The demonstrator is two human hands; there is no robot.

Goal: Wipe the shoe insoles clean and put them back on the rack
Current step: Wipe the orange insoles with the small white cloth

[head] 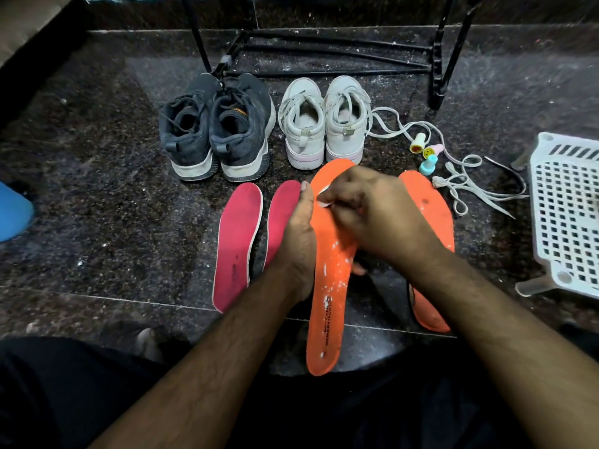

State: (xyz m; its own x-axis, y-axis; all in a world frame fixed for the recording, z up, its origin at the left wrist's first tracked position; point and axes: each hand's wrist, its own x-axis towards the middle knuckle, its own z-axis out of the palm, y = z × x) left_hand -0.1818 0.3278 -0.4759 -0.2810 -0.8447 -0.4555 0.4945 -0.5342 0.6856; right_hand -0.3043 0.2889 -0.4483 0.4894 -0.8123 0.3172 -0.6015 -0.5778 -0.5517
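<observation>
A dark speckled stone floor, seen from above. Far left, two pink insoles lie flat side by side. Just to their right, the left hand grips the left edge of an orange insole speckled with white, holding it lengthwise in front of the person. The right hand presses down on its upper half, fingers curled around a small white wipe. A second orange insole lies on the floor just right of that hand. Behind stand dark sneakers, white sneakers and a black metal rack.
</observation>
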